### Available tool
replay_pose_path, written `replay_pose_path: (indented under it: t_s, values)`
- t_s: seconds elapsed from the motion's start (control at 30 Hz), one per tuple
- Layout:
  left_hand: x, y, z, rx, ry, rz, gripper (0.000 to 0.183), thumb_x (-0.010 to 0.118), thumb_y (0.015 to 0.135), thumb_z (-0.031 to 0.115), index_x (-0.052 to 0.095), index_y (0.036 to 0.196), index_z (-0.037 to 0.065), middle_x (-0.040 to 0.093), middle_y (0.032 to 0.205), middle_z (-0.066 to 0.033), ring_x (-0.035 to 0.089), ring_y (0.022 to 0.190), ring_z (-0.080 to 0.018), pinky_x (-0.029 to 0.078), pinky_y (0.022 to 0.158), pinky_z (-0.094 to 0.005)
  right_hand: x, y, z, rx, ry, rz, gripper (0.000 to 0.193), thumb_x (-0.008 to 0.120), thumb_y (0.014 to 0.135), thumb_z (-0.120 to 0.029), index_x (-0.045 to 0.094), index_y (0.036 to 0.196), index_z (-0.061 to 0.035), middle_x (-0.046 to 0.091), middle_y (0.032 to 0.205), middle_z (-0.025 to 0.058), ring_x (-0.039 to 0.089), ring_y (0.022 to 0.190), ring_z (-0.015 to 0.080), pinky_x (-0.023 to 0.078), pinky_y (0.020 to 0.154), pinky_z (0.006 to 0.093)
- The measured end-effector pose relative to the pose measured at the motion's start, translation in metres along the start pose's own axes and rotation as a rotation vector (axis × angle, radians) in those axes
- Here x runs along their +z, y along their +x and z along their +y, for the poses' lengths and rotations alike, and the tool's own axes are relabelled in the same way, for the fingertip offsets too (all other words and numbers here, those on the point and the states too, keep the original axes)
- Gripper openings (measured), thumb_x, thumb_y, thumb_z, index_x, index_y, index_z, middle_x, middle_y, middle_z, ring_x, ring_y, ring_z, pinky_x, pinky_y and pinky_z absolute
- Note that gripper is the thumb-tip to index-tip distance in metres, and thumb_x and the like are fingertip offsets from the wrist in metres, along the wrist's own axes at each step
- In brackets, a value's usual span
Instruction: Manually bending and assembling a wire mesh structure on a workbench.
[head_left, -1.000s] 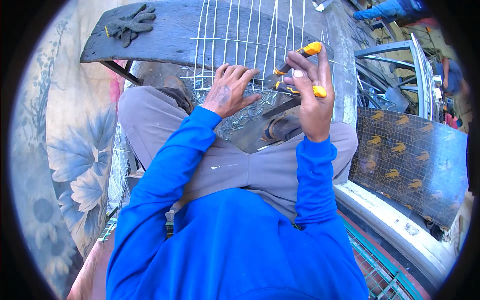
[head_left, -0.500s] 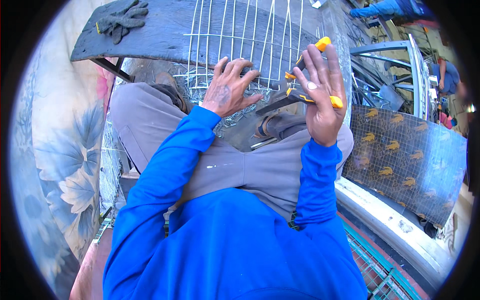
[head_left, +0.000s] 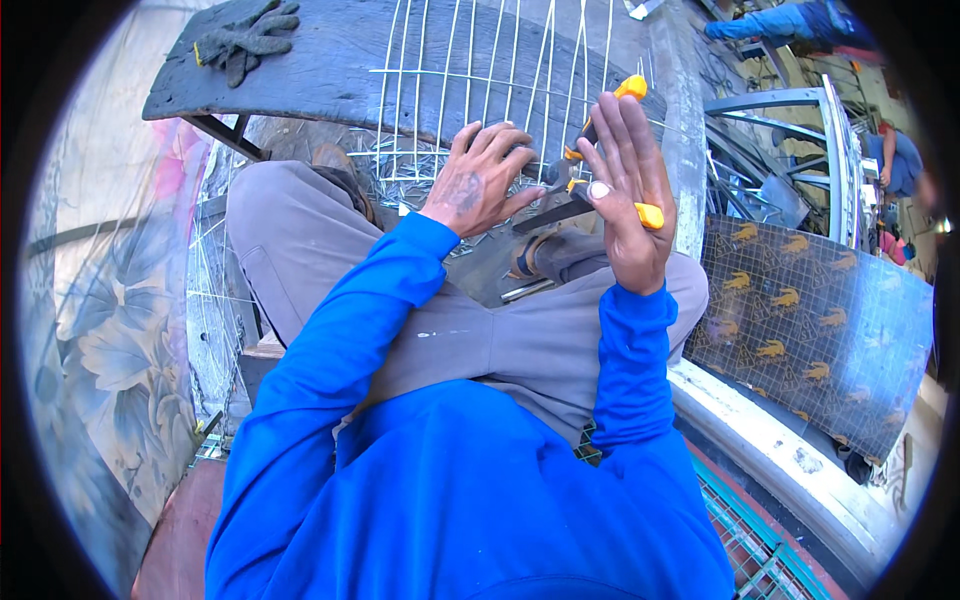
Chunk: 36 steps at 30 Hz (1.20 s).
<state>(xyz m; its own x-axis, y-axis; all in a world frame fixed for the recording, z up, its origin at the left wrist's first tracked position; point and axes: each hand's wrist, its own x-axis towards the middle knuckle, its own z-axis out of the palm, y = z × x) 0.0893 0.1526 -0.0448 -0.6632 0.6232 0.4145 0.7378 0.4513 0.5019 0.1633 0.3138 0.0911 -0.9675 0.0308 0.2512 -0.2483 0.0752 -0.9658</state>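
L hand [head_left: 478, 187] further R along wires [head_left: 446, 75]; R hand [head_left: 635, 200] straighter vs b4

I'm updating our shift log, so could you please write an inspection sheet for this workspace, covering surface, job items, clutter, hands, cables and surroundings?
Surface: dark, worn board in front of the knees.
Job items: pale wire grid over the board, its near ends projecting past the edge; pliers with orange-and-black handles spread apart.
Clutter: dark glove on the board; thin wire pieces scattered below.
Hands: left hand at the grid's near edge, contact unclear; right hand holding the pliers, fingers outstretched.
Cables: nothing seen that is clearly one.
Surroundings: floral cloth at left; patterned panel and co-worker at right.
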Motion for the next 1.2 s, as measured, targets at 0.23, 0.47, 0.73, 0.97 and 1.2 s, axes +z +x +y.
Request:
replay_pose_path:
  t_s: [0.23,0.47,0.73,0.97,1.2]
  values:
    - [0.002,0.000,-0.001,0.003,0.021,0.002,0.046,0.070,0.098,0.051,0.065,0.127,0.016,0.060,0.136,-0.0072,0.049,0.141,-0.0291,0.032,0.121,-0.0524,-0.002,-0.008,0.007,-0.008,-0.022,-0.018,0.083,0.051,0.087,0.004,0.025,0.166,0.0038,0.026,0.171,0.0278,0.024,0.160,0.0431,0.026,0.128,0.0575]
    - [0.003,-0.001,-0.001,0.029,0.088,0.020,0.044,0.068,0.098,0.049,0.066,0.126,0.015,0.062,0.123,-0.0069,0.055,0.129,-0.0265,0.035,0.118,-0.0518,-0.008,-0.005,0.005,-0.050,-0.031,-0.030,0.081,0.054,0.087,-0.001,0.029,0.164,0.0043,0.025,0.171,0.0274,0.023,0.160,0.0436,0.025,0.127,0.0588]
    - [0.005,-0.001,-0.002,0.046,0.099,-0.001,0.043,0.066,0.101,0.048,0.064,0.129,0.016,0.060,0.119,-0.0064,0.057,0.124,-0.0256,0.035,0.117,-0.0512,-0.017,0.000,0.006,-0.008,0.005,-0.099,0.081,0.055,0.087,-0.001,0.030,0.163,0.0054,0.025,0.171,0.0282,0.023,0.160,0.0440,0.025,0.127,0.0587]
    - [0.006,-0.002,-0.002,0.053,0.124,0.001,0.043,0.066,0.101,0.048,0.064,0.128,0.015,0.061,0.118,-0.0057,0.058,0.121,-0.0248,0.036,0.117,-0.0517,-0.018,0.004,0.007,-0.019,-0.015,-0.132,0.080,0.056,0.087,-0.001,0.033,0.164,0.0017,0.023,0.172,0.0274,0.021,0.161,0.0437,0.024,0.127,0.0595]
    - [0.004,0.000,-0.001,0.056,0.141,-0.006,0.043,0.068,0.099,0.047,0.064,0.127,0.014,0.061,0.116,-0.0066,0.058,0.120,-0.0242,0.035,0.117,-0.0520,-0.029,0.023,0.014,0.010,-0.023,-0.129,0.076,0.062,0.088,-0.005,0.043,0.161,-0.0083,0.035,0.170,0.0150,0.036,0.157,0.0299,0.030,0.126,0.0563]
